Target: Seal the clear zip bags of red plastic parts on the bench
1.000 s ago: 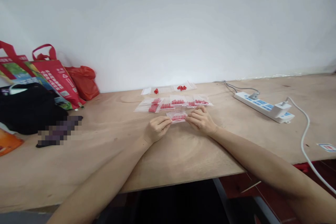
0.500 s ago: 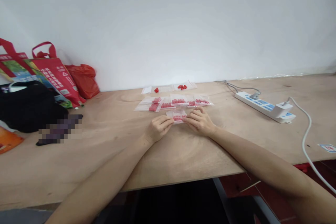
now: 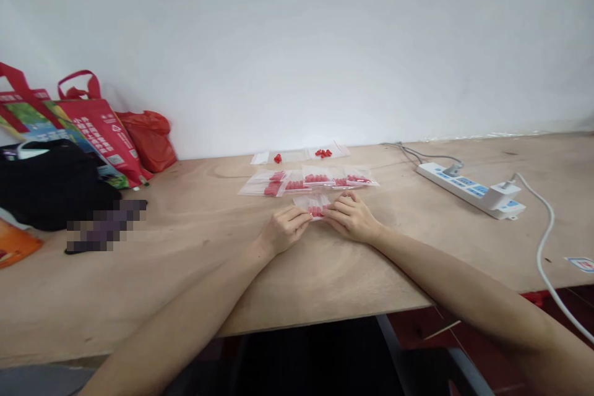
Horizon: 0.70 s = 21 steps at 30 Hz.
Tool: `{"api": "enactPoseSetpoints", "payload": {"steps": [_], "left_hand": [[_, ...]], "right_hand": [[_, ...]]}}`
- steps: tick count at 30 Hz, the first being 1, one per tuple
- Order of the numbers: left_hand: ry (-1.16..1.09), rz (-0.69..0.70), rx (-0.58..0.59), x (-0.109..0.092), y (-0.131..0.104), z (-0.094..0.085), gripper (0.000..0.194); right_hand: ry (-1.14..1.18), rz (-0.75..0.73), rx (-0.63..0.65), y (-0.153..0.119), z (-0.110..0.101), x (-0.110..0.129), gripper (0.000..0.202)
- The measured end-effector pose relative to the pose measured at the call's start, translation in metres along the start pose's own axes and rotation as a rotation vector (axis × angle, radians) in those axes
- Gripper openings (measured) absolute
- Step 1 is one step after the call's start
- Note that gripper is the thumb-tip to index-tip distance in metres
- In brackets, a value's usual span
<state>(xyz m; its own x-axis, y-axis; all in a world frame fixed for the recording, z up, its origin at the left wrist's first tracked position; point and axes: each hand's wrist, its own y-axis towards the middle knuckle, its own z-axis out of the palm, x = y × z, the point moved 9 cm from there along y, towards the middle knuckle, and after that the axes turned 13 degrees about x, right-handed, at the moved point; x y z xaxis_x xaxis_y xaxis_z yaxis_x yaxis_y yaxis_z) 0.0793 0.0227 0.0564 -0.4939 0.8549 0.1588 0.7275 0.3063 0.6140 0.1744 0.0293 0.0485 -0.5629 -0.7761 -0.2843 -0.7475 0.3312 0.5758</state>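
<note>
A small clear plastic bag [image 3: 306, 200] with several red pieces inside lies between my hands on the wooden table. My left hand [image 3: 288, 227] is closed on its lower left edge. On the other side, my right hand [image 3: 351, 216] pinches the bag's right edge. Just beyond it, more clear bags [image 3: 318, 178] holding red pieces lie overlapping in a row. Farther back, near the wall, several loose red pieces [image 3: 323, 153] and another small red group [image 3: 277, 158] rest on flat clear bags [image 3: 297, 155].
A white power strip [image 3: 468, 189] with a plugged-in charger [image 3: 499, 195] and a white cable [image 3: 544, 241] occupies the right side. At left stand a red-handled shopping bag [image 3: 99, 136], a red plastic bag [image 3: 151, 139] and a black bag [image 3: 51, 185]. The table's front edge [image 3: 325, 323] is close to me.
My left hand has shifted slightly right along the bag's edge. My right hand stays on the bag almost unmoved. The view has tilted a little.
</note>
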Motion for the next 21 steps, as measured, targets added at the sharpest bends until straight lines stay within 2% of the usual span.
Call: {"api": "enactPoseSetpoints", "payload": {"steps": [9, 16, 21], "left_hand": [[-0.006, 0.02, 0.086, -0.004, -0.001, 0.012, 0.014], [0.074, 0.036, 0.068, -0.014, 0.004, 0.009, 0.012], [0.025, -0.032, 0.031, -0.004, 0.004, 0.003, 0.012]], "right_hand": [[-0.012, -0.07, 0.021, 0.003, 0.006, 0.014, 0.015], [-0.034, 0.013, 0.026, 0.009, 0.005, 0.016, 0.019], [-0.044, 0.055, 0.004, 0.007, 0.001, 0.007, 0.018]]}}
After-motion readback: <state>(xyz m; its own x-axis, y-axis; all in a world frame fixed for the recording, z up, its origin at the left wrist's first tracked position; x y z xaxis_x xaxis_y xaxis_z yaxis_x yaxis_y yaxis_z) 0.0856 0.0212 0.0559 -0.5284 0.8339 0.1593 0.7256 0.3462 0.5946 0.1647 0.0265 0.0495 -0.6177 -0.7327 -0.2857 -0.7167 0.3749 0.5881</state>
